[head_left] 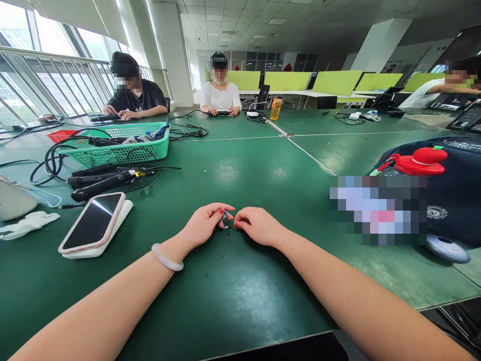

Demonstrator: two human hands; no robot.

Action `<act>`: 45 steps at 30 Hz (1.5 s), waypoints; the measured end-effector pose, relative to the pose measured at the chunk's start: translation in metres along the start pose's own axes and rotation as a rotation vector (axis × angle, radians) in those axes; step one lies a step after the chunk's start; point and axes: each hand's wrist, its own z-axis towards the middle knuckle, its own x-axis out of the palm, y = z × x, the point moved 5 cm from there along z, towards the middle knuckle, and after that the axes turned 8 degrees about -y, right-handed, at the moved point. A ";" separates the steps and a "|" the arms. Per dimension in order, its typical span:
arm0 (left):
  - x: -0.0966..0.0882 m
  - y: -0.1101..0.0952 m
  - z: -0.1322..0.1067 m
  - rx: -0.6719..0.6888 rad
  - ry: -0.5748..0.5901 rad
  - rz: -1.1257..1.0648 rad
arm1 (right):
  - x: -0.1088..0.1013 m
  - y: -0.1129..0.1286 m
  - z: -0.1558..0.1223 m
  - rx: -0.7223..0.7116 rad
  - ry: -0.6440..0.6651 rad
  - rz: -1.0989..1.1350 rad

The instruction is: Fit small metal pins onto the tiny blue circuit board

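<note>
My left hand (209,220) pinches a small dark piece with pale marks (224,216) between thumb and fingers, just above the green table; its exact kind is too small to tell. A tiny black-and-white bit (227,228) shows just below those fingertips. Close beside it on the right, my right hand (259,225) is closed, thumb and index finger together at the table top. Whatever those fingers hold, if anything, is hidden. A few black specks (206,275) lie on the table nearer to me. A pale bangle (167,257) circles my left wrist.
Left of my hands lie a phone (93,220) on a white slab, black rod-like devices (101,183) with cables, and a green basket (124,154). On the right are a dark bag (458,185), a red-lidded bottle (421,161) and a computer mouse (448,248). Other people sit across the table.
</note>
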 end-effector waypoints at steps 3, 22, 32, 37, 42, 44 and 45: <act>0.000 0.002 0.000 0.031 -0.008 0.056 | -0.001 -0.004 0.001 0.045 0.010 0.057; -0.011 0.012 0.004 0.006 -0.058 0.006 | 0.003 0.004 0.004 -0.026 -0.069 0.042; -0.006 0.009 0.002 0.000 0.016 0.012 | -0.005 0.000 0.004 0.084 -0.166 0.204; -0.008 0.012 0.002 -0.002 0.024 0.025 | -0.004 -0.001 0.003 0.112 -0.193 0.254; -0.009 0.008 0.001 0.037 0.010 0.089 | -0.005 -0.002 0.003 0.142 -0.202 0.259; -0.009 0.005 0.000 0.058 0.000 0.128 | -0.005 -0.003 0.003 0.150 -0.199 0.256; -0.010 0.004 -0.001 0.069 -0.004 0.147 | -0.005 -0.003 0.003 0.152 -0.199 0.253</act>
